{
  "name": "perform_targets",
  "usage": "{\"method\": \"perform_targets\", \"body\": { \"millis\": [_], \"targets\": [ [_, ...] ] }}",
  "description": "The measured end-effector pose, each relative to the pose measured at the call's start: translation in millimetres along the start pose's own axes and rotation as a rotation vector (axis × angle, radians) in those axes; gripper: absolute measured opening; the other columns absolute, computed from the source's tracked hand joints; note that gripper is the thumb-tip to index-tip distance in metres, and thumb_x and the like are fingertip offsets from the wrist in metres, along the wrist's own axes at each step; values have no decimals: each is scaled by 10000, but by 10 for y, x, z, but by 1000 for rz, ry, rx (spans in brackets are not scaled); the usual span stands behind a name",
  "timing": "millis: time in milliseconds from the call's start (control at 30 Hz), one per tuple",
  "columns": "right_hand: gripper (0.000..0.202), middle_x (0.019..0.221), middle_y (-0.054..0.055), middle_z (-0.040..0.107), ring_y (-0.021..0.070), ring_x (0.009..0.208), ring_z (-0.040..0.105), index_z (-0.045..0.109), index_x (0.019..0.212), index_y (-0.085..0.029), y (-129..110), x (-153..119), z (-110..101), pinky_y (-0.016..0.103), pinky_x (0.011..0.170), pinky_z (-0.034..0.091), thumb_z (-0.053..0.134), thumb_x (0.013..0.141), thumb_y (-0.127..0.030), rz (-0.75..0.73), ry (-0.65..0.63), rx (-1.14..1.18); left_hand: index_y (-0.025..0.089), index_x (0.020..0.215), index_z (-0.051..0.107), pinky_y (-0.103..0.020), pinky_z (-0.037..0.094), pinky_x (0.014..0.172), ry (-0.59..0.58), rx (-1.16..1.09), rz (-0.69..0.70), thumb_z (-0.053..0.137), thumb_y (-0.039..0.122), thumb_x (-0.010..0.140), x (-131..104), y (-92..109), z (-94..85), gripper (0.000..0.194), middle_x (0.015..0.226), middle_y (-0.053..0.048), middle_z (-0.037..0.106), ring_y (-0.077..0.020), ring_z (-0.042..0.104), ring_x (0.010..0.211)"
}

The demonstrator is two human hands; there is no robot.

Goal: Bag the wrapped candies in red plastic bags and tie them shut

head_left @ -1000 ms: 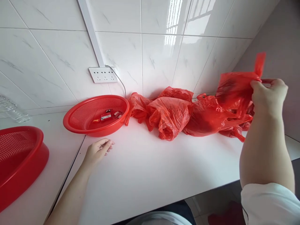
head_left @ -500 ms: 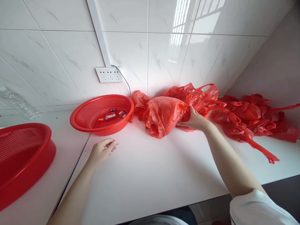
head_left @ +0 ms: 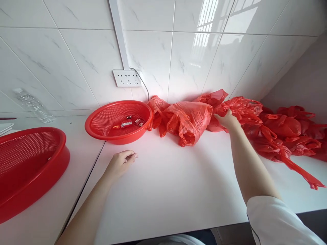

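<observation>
1. The right hand (head_left: 229, 121) is partly open, thumb and fingers apart, against the crumpled red bag (head_left: 242, 105); the plastic hides some fingertips, so I cannot tell whether it has hold of anything. A good grip seems to need a gathered fold between thumb and fingers, as a thin single layer could slip or tear.
2. The left hand (head_left: 121, 163) is loosely curled and half open, with nothing seen in it, in front of the near basket (head_left: 119, 137). It is well placed to steady a loose edge of plastic.
3. That crumpled bag lies on the worktop (head_left: 166, 183), near the wall, between the puffed red bag (head_left: 189, 117) and the pile of red bags (head_left: 286, 119). The plastic overlaps, so a slow, low movement should show whether a neighbour is being dragged along.
4. At the pile's front, a long twisted strip (head_left: 301, 170) trails over the worktop; keeping the right forearm off it would avoid a snag.
5. Plastic lies right up against the near basket, which holds small packets (head_left: 126, 123). A gentle pull, with no sideways jerk, should keep the basket from being nudged.
</observation>
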State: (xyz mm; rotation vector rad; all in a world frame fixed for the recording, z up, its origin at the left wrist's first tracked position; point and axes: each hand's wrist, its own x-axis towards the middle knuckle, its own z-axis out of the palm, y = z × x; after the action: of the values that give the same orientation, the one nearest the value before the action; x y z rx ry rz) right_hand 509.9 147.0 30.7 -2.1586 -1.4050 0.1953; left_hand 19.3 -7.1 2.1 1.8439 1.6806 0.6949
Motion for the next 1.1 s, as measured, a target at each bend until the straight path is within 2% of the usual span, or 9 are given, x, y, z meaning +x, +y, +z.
{"method": "perform_targets", "body": {
  "millis": [100, 167, 267, 367, 500, 600, 800, 933, 1100],
  "targets": [
    [617, 1306, 320, 496, 526, 1252, 460, 506, 1344, -127, -288, -327, -296, 726, 934, 358, 581, 840, -475, 12, 252, -25, 224, 791, 645, -267, 458, 682, -15, 31, 33, 505, 491, 908, -31, 32, 2, 324, 780, -1, 677, -172, 616, 748],
    [452, 1299, 255, 525, 434, 1238, 495, 521, 1317, -146, -617, -622, -343, 658, 957, 403, 385, 957, -384, -233, 413, 55, 224, 786, 636, -270, 451, 696, -29, 43, 46, 497, 482, 914, -49, 53, 7, 319, 790, 1, 677, -171, 610, 759],
    [322, 1226, 94, 633, 257, 1130, 593, 630, 1181, -242, -1163, -1006, -56, 415, 974, 478, 394, 983, -336, -636, 217, 94, 224, 791, 628, -271, 443, 683, -55, 48, 60, 486, 471, 918, -67, 81, 27, 312, 780, 3, 670, -166, 596, 732],
    [263, 1452, 115, 513, 292, 1298, 482, 722, 1001, -184, -1584, -1198, 538, 456, 1062, 402, 466, 953, -222, -1081, -253, 25, 222, 785, 626, -274, 442, 675, -85, 45, 75, 478, 465, 917, -80, 95, 56, 313, 780, 0, 669, -166, 588, 718],
    [85, 1488, 193, 466, 359, 1422, 335, 737, 813, -118, -1835, -1204, 1221, 593, 1189, 99, 665, 782, -85, -1028, -390, 16, 217, 794, 644, -288, 458, 687, -92, 31, 97, 465, 458, 913, -94, 78, 79, 322, 777, -17, 670, -185, 603, 745],
    [116, 1335, 231, 590, 368, 1331, 456, 734, 885, -99, -1875, -1124, 1379, 666, 1150, 96, 648, 812, -126, -931, -367, 123, 221, 798, 651, -285, 460, 683, -79, 32, 99, 470, 444, 913, -103, 68, 64, 308, 800, -16, 683, -182, 604, 745],
    [491, 1125, 132, 697, 232, 1001, 666, 650, 1178, -137, -1876, -996, 1028, 395, 909, 515, 307, 1001, -442, -755, -304, 556, 231, 837, 664, -267, 451, 684, -3, 40, 105, 482, 441, 926, -100, 77, 33, 291, 848, -4, 696, -172, 606, 770],
    [484, 1136, 80, 699, 235, 963, 678, 595, 1256, -221, -1819, -1107, 643, 378, 804, 555, 526, 890, -529, -497, -515, 1192, 217, 916, 662, -287, 476, 750, 127, -62, 108, 464, 486, 945, -87, 47, 41, 335, 951, -34, 692, -192, 623, 884],
    [451, 1172, 13, 678, 199, 973, 669, 561, 1238, -319, -1734, -1436, 354, 359, 828, 554, 674, 810, -401, -455, -772, 1357, 233, 1345, 507, -405, 472, 1004, 131, -437, 280, 511, 605, 897, -62, 181, 56, 582, 1432, -124, 518, -275, 539, 1250]
  ]
}}
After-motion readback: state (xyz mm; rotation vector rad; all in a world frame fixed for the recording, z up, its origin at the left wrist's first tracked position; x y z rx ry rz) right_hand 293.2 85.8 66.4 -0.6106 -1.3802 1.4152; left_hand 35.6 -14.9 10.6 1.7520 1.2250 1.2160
